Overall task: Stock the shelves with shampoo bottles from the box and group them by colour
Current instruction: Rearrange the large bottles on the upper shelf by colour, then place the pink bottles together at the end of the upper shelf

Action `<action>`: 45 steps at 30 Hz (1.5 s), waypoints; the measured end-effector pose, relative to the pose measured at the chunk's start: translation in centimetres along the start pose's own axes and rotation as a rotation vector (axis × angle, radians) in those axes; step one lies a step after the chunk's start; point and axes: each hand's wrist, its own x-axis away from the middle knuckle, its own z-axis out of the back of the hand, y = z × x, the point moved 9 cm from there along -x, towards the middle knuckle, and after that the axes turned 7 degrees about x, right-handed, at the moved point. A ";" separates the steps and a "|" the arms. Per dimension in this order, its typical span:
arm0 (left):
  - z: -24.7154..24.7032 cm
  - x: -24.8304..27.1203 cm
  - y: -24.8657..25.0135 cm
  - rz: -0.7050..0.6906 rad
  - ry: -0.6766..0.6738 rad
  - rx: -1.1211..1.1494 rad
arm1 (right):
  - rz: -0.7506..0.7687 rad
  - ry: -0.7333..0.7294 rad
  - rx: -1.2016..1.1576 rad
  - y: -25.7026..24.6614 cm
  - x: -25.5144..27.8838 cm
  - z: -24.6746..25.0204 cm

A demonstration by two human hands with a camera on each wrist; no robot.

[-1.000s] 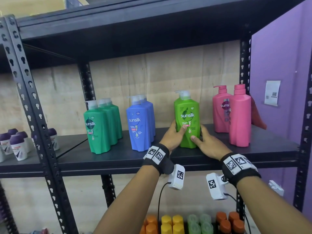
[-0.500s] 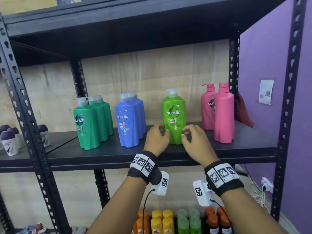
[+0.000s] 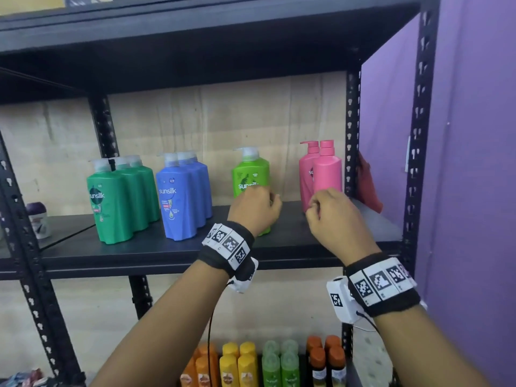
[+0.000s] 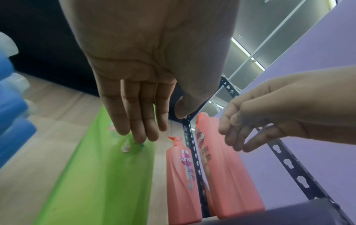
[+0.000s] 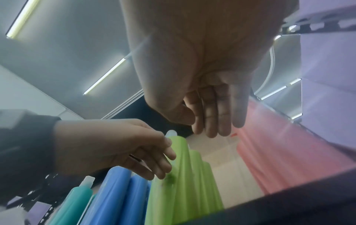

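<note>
A lime green shampoo bottle stands upright on the black shelf, between the blue bottles and the two pink bottles. Three dark green bottles stand furthest left. My left hand hovers in front of the lime bottle's lower half. Its fingers are relaxed and hold nothing; I cannot tell whether they touch the lime bottle. My right hand is in front of the pink bottles, its fingers loosely curled and empty. The box is out of view.
Small orange, yellow, green and brown bottles fill the lower shelf. A purple-capped deodorant stands on the neighbouring shelf at left. A red cloth hangs by the right rear post, beside the purple wall. Bare shelf lies between the lime and pink bottles.
Both hands let go of the lime green bottle and drew back from it. The right hand shifted right, in front of the pink bottles. The bottle stays standing.
</note>
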 end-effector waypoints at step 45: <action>-10.1 -15.0 5.1 0.126 -0.214 -0.025 | -0.365 0.223 -0.382 15.8 -1.4 -3.6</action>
